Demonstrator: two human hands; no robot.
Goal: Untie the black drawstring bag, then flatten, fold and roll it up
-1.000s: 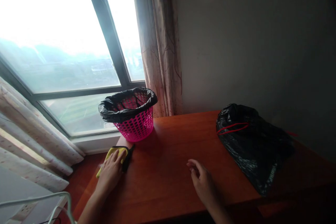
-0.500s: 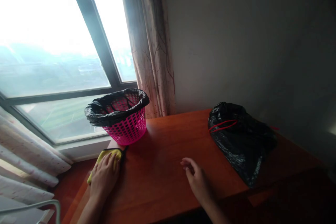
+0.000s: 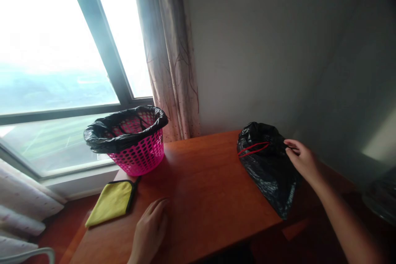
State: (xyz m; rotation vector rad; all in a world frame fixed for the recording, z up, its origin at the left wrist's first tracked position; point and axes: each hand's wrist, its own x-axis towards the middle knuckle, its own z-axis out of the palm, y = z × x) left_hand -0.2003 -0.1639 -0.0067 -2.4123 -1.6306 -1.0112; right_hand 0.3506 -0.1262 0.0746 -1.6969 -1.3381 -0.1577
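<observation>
My right hand [image 3: 301, 159] is at the right side of a black plastic garbage bag [image 3: 269, 173], its fingers slightly curled and apart beside the bag's upper part. Whether the fingertips touch the plastic I cannot tell. The bag lies bunched on the table, with a red drawstring loop [image 3: 253, 148] showing on its left. Low over the table's near part, my left hand [image 3: 151, 225] holds nothing, its fingers loosely stretched out. To its left a folded yellow cloth [image 3: 109, 203] with dark edging lies at the table's left edge.
A pink perforated basket [image 3: 139, 159] lined with a black bag stands at the back left of the wooden table [image 3: 198, 189], near the window. A curtain [image 3: 171, 57] hangs behind it. At the lower left is a pale curved rail [image 3: 34, 252].
My left hand has left the yellow cloth and moved right. My right hand has gone from the middle of the table, right and away from me, to the garbage bag. The view has shifted slightly.
</observation>
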